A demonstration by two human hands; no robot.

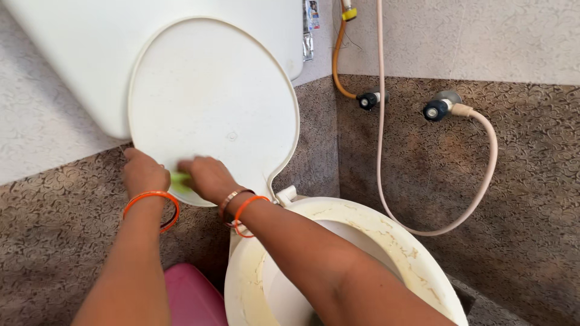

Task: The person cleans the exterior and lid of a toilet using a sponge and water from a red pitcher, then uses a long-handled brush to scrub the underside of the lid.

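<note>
A white toilet lid [217, 96] stands raised against the cistern [90, 54]. My left hand [144, 172] grips the lid's lower left edge; an orange bangle circles that wrist. My right hand [206, 176] presses a small green scrub pad [179, 183] against the lid's lower part, with orange bangles on the wrist. Most of the pad is hidden by the fingers. Below, the stained cream toilet seat [399, 241] lies down over the bowl.
A pink plastic thing [193, 299] sits low, left of the bowl. Two wall taps [368, 99] [438, 108] feed an orange hose and a pale looping hose [483, 181] on the patterned brown tile wall to the right.
</note>
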